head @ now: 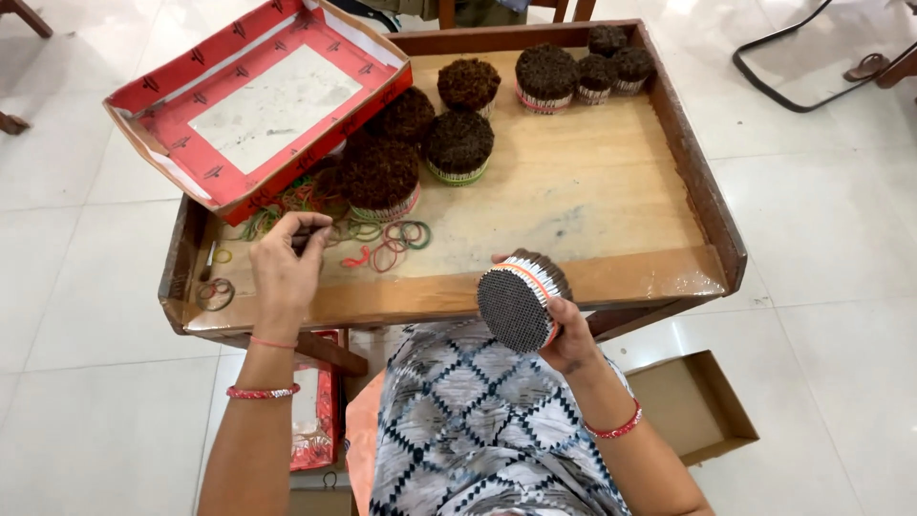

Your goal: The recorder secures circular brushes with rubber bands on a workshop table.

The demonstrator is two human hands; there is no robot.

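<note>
Nearest the camera, a round bundle of sticks [519, 301], bound with an orange band, is held in the right hand [565, 334], whose fingers are clamped around its side; the flat end is turned toward the camera, just above the near rim of the wooden tray surface [611, 201]. Across the tray, the left hand [285, 268] is rested near a scatter of coloured rubber bands [377, 244], its fingers drawn together on something small and dark that cannot be made out. More dark-topped bundles [458, 143] are stood upright toward the far side. One red cardboard box lid [258, 100] is propped on the tray's far left corner.
</note>
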